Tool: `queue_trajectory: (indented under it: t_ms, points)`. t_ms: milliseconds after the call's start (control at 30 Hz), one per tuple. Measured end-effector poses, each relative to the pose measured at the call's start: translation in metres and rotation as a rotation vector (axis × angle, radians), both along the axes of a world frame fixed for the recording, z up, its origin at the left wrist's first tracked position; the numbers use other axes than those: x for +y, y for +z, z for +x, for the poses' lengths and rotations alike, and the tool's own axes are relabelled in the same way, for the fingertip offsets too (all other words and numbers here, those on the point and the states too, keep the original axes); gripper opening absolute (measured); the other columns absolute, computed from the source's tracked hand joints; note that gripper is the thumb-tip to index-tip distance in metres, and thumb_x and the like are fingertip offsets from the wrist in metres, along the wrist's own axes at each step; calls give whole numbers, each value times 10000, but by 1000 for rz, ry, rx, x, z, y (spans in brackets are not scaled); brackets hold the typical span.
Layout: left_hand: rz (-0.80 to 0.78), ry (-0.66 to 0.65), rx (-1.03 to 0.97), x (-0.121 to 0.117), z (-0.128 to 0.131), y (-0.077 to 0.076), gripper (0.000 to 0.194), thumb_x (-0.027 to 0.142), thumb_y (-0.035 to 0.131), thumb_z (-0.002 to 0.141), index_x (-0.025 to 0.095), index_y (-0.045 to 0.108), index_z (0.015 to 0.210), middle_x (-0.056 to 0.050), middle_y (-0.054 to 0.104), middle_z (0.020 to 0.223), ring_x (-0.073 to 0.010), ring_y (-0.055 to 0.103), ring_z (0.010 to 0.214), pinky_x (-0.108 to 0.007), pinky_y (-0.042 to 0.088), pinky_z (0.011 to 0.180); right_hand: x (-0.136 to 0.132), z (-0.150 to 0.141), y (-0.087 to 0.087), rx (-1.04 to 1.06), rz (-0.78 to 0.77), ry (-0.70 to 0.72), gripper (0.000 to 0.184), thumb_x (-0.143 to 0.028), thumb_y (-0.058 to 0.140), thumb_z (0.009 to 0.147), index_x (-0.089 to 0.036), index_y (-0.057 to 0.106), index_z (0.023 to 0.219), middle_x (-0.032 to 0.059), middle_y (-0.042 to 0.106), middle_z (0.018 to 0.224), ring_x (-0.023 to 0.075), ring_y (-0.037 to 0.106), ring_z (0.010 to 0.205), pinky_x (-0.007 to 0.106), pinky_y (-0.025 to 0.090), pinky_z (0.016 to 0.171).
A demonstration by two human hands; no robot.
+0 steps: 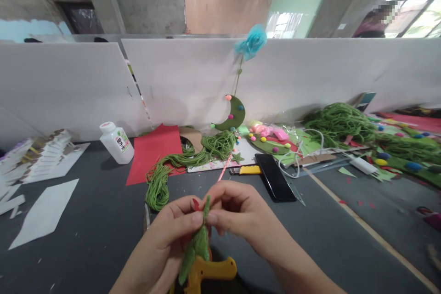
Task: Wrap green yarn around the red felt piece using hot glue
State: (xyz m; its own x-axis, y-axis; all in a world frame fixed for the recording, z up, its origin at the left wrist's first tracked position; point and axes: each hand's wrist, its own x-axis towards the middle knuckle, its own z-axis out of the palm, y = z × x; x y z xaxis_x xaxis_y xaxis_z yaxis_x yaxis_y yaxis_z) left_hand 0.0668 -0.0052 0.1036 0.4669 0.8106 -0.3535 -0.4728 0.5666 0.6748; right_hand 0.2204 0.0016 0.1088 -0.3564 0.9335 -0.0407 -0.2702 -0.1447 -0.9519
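My left hand (168, 234) and my right hand (241, 213) meet at the lower middle of the view. Both pinch a folded green felt piece (197, 247) between thumb and fingers, the right one near its upper tip. A small red scrap (196, 205) sticks up by my left fingertips; what it is fixed to is hidden. Right below the felt is a yellow gun-shaped tool (218, 270), cut off by the frame's lower edge. A hank of green yarn (157, 190) lies just beyond my left hand, and a pink striped stick (224, 168) beyond my right.
Red sheet (155, 149), white bottle (119, 144), yellow utility knife (250, 170) and black phone (275, 177) lie across the table. A green felt moon (237, 117) leans against the white partition (193, 73). More yarn (341, 121) and a white cable (322, 140) are at right.
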Motion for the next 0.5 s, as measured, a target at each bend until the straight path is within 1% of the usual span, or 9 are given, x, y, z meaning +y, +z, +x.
queue_trajectory:
  t_ms: [67,133,167,267,333,367,433,500]
  points:
    - [13,4,51,1,1,0,205,288,820,657,142,677,677,0,622,550,-72,522,487,-158,437,519,1,0,2,-11,8,-29,222,-295,794,665,-186,603,685,-64,536,515,77,459,449,204,355,459]
    - [66,57,137,3,3,0,213,336,801,684,159,687,709,5,631,580,-80,526,516,-162,435,536,2,2,5,-67,20,-86,209,-272,764,669,-190,573,646,-67,521,509,73,438,444,204,340,452]
    - [109,115,201,4,4,0,209,357,784,703,170,694,728,2,647,623,-94,553,563,-166,443,560,3,3,6,-109,27,-126,204,-264,748,671,-189,564,630,-67,515,511,70,429,443,205,335,452]
    - [299,346,434,5,6,0,209,401,724,751,193,723,746,-18,690,740,-150,609,731,-185,467,632,5,4,6,-230,34,-215,188,-259,712,679,-187,553,609,-68,498,514,66,413,449,209,320,457]
    - [393,424,528,5,7,0,169,366,747,714,198,736,720,-21,700,742,-167,613,738,-200,471,645,6,3,5,-267,38,-220,181,-265,703,687,-186,555,619,-64,504,527,69,418,460,213,319,465]
    - [413,432,550,4,7,0,136,328,771,679,200,736,705,-12,690,705,-160,601,693,-202,464,626,6,3,5,-274,40,-214,177,-268,701,689,-187,555,630,-63,507,531,72,423,466,215,322,472]
    - [409,396,573,3,8,-1,113,264,805,618,202,729,675,11,654,625,-140,559,595,-204,443,570,5,2,4,-279,41,-205,171,-274,695,691,-191,551,650,-64,508,533,78,430,473,220,331,484]
    - [400,381,593,1,9,-1,113,255,808,612,198,722,658,24,616,566,-129,523,545,-204,421,532,4,2,5,-294,41,-196,160,-280,685,694,-194,554,665,-61,513,540,83,437,479,226,338,493]
